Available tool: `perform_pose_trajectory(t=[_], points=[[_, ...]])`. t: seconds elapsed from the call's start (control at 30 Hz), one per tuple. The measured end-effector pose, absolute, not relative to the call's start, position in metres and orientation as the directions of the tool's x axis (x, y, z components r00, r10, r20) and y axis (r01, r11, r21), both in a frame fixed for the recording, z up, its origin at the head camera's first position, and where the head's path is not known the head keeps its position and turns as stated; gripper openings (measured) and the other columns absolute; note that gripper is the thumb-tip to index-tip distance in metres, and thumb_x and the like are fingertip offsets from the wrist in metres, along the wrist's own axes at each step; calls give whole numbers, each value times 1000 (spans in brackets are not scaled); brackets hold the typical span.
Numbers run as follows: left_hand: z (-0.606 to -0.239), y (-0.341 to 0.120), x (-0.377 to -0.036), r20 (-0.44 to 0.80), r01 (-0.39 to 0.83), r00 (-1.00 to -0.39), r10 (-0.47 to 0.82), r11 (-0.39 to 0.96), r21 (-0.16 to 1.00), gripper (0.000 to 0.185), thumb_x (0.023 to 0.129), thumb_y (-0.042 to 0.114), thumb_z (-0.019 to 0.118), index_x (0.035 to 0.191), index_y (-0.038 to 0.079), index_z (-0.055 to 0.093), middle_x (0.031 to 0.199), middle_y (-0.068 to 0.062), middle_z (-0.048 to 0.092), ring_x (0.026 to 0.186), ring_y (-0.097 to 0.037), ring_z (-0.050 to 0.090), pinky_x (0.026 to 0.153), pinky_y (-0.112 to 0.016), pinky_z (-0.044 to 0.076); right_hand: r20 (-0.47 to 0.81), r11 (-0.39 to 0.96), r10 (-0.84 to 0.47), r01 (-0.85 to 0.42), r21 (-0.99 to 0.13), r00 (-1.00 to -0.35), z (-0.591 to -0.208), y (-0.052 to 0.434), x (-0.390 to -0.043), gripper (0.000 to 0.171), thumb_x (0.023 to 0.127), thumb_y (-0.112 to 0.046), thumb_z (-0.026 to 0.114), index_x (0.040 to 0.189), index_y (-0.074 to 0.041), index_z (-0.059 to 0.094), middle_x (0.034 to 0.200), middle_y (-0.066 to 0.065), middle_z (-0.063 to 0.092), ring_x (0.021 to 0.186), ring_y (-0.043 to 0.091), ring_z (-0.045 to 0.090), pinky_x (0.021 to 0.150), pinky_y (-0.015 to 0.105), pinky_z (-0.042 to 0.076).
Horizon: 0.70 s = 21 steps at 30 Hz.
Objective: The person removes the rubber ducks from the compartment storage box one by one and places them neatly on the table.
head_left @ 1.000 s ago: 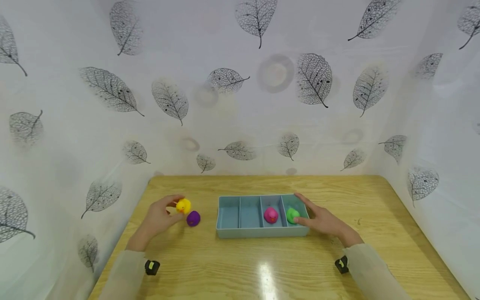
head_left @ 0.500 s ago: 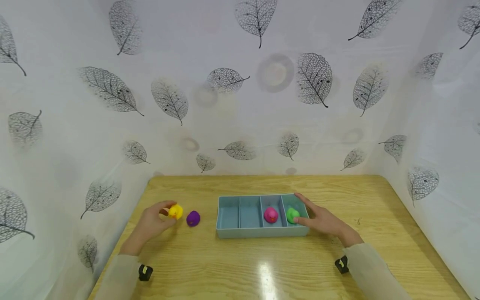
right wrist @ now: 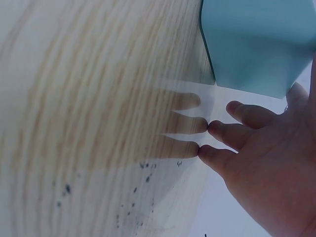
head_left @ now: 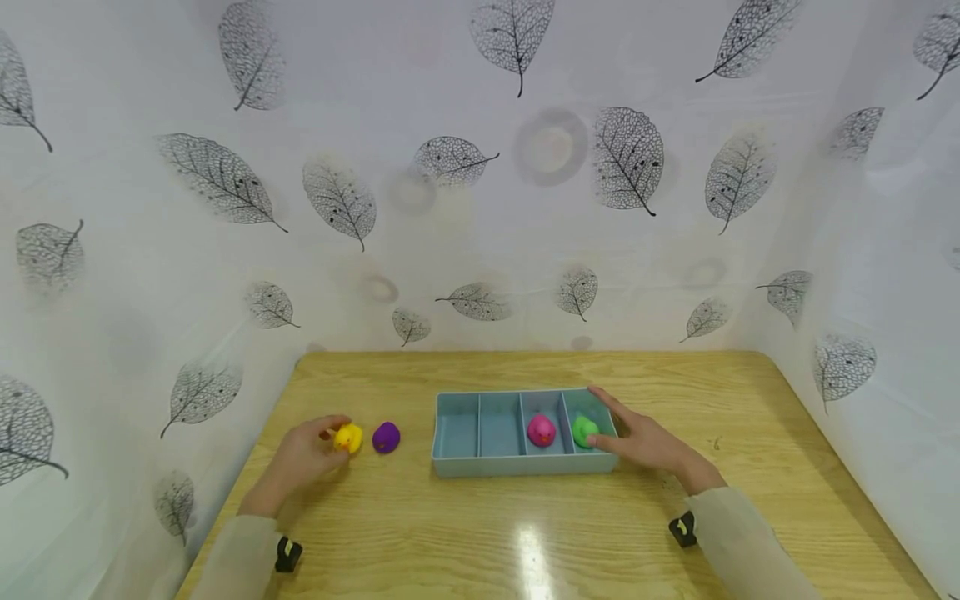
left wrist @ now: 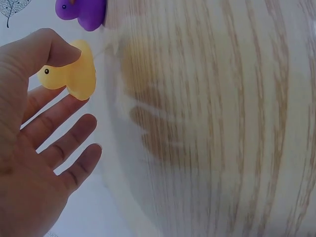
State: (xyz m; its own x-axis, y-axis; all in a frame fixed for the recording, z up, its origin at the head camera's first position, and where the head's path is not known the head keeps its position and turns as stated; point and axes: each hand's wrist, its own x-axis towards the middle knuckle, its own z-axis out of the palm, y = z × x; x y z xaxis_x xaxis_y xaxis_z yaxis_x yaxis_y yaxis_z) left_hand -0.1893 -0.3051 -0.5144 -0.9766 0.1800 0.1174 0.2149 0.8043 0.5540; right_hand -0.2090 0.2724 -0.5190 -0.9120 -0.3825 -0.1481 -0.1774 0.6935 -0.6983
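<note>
My left hand (head_left: 333, 437) pinches a small yellow duck (head_left: 349, 437) low over the wooden table (head_left: 525, 533), left of a purple duck (head_left: 386, 436). In the left wrist view my thumb lies on the yellow duck (left wrist: 71, 74), my other fingers (left wrist: 64, 143) are spread, and the purple duck (left wrist: 81, 12) sits beyond. My right hand (head_left: 637, 440) rests with straight fingers against the right end of a blue-grey tray (head_left: 480, 465). A pink duck (head_left: 542, 430) and a green duck (head_left: 584, 430) sit in its two right compartments. The right wrist view shows the tray corner (right wrist: 252, 44) and my fingers (right wrist: 232, 136) on the table.
The tray's two left compartments hold nothing. White leaf-patterned walls (head_left: 480, 208) close in the table at the back and both sides. Bare wood lies in front of the tray and to its right.
My left hand has carried the yellow duck down and a little left, from above the purple duck to just over the table. The right hand has stayed put.
</note>
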Motion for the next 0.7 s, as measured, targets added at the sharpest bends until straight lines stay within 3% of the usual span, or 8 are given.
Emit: perform_pose_trajectory(t=[0.33, 0.47, 0.7], points=[[-524, -306, -193, 137, 248, -969, 208, 786, 566, 52, 80, 9, 81, 130, -1, 70, 121, -23, 75, 105, -43, 71, 91, -60, 59, -153, 689, -386, -174, -703, -910, -520, 272, -211, 88, 100, -58, 64, 168, -47, 9, 175, 21, 20, 150, 60, 32, 113, 79, 34], [-525, -305, -193, 125, 248, -968, 216, 788, 563, 52, 81, 7, 81, 131, -2, 69, 124, -23, 74, 108, -42, 71, 94, -59, 58, -153, 688, -387, -175, -704, -909, -521, 272, -212, 87, 100, -58, 64, 167, -49, 9, 175, 20, 20, 151, 59, 31, 114, 79, 33], [-524, -303, -190, 124, 250, -968, 218, 796, 552, 51, 80, 7, 84, 129, -3, 70, 118, -20, 76, 99, -29, 69, 90, -50, 59, -151, 682, -389, -174, -710, -909, -519, 272, -209, 86, 100, -56, 65, 166, -50, 10, 174, 22, 21, 151, 60, 30, 114, 79, 33]])
